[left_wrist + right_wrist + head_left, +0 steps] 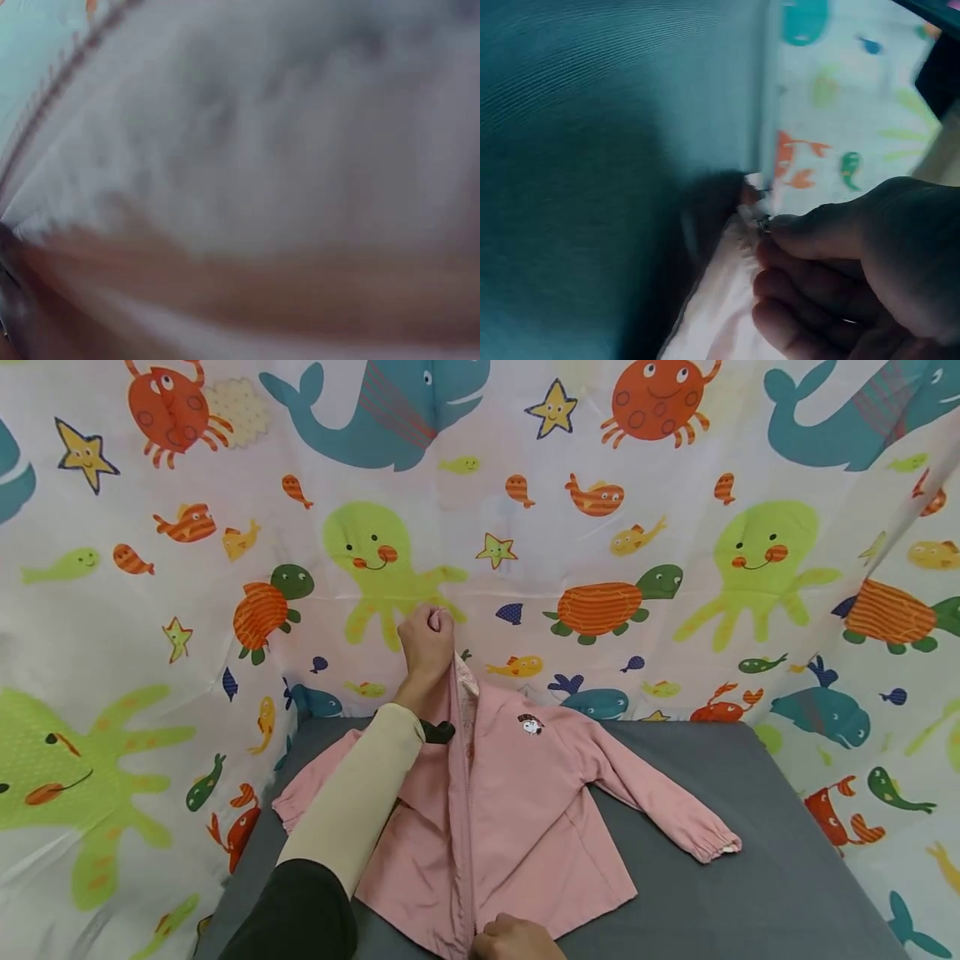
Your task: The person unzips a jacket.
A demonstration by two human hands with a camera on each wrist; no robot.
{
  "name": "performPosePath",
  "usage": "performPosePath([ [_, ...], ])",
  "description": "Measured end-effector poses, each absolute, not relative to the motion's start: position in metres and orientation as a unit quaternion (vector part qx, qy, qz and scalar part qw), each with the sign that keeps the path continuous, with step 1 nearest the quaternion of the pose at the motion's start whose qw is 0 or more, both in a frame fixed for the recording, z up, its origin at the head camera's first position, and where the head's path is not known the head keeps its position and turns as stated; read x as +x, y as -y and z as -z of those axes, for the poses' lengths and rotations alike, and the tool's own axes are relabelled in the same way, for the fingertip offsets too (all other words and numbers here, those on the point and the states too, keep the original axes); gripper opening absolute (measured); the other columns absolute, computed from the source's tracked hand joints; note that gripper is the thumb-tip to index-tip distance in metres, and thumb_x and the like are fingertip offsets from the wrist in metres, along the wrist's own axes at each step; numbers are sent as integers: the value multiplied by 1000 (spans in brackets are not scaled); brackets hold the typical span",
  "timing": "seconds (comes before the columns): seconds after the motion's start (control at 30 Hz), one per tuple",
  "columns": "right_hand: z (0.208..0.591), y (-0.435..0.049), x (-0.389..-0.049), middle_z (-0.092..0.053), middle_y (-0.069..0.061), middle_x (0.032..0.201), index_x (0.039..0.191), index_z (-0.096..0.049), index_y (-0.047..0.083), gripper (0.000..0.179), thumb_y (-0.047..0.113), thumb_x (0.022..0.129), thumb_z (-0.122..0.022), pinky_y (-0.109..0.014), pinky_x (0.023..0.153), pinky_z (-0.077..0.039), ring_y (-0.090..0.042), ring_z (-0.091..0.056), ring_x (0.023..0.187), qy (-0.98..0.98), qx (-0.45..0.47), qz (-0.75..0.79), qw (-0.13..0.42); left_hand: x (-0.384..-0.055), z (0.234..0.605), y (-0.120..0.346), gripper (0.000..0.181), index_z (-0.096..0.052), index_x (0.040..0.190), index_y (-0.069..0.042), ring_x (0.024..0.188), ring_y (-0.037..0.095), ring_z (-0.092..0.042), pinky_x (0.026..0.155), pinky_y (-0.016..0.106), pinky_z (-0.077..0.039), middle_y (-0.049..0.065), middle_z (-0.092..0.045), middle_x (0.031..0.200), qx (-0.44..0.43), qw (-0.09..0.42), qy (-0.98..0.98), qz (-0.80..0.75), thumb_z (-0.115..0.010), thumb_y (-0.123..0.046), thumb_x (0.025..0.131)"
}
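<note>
A pink child's jacket (536, 802) lies front up, a small dog patch (531, 724) on its chest. Its zipper runs down the middle. My left hand (427, 643) grips the collar end of the front edge and holds it raised, so the pale lining shows. At the bottom hem my right hand (517, 938) pinches the lower end of the zipper between thumb and fingers; in the right wrist view a small metal piece (763, 222) shows at the fingertips. The left wrist view is filled by blurred, close fabric (262, 150).
The jacket rests on a grey padded surface (697, 893). A white curtain with printed sea animals (480, 585) hangs behind and along both sides. One jacket sleeve (667, 802) stretches out to the right, and the other sleeve (318, 781) lies partly behind my left forearm.
</note>
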State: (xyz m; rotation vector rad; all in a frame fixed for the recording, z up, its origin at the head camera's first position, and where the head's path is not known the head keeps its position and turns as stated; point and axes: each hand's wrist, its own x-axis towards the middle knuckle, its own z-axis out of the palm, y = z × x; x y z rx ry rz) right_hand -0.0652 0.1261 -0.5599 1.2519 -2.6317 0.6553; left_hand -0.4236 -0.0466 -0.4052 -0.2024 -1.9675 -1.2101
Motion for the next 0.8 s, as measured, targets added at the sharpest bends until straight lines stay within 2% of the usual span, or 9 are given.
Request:
performPosePath([
  [0.13,554,-125,-63,-35,16,61,67,-63,25,31,22,92,-81,-2,58,-21,12,-24,63,876,422,-215,93,-423,402,52,23,-66,83,0,77,30,-58,71,39,-43,14,-64,83,-82,388,784,476,-61,-14,101],
  [0.27,550,-125,-64,-36,17,62,68,-63,26,30,24,93,-79,-2,57,-21,13,-24,63,870,437,-218,67,-420,405,55,22,-71,93,2,86,34,-63,78,44,-48,18,-69,92,-96,363,800,468,-60,-14,103],
  [0.37,549,-125,-65,-42,18,64,72,-69,27,25,28,96,-77,-2,58,-25,14,-28,64,869,436,-233,28,-418,407,57,24,-73,104,4,99,39,-67,90,50,-52,23,-72,104,-111,340,815,455,-58,-15,105],
  [0.53,544,-128,-71,-59,17,72,88,-82,22,12,24,98,-77,-2,63,-31,13,-40,70,872,428,-240,-1,-415,409,60,26,-72,116,3,116,43,-64,104,55,-49,26,-69,117,-118,299,831,454,-55,-15,108],
  [0.63,539,-130,-73,-67,15,80,94,-83,20,8,18,99,-77,-3,67,-38,10,-48,75,875,421,-238,34,-413,411,62,26,-72,118,2,119,42,-61,106,54,-47,25,-67,119,-115,275,838,458,-55,-15,108],
  [0.8,535,-136,-75,-74,9,91,101,-83,16,7,13,95,-79,-12,75,-50,-1,-60,84,878,397,-237,124,-413,417,66,26,-72,117,3,118,41,-60,105,53,-48,24,-64,119,-108,262,843,457,-55,-15,108],
])
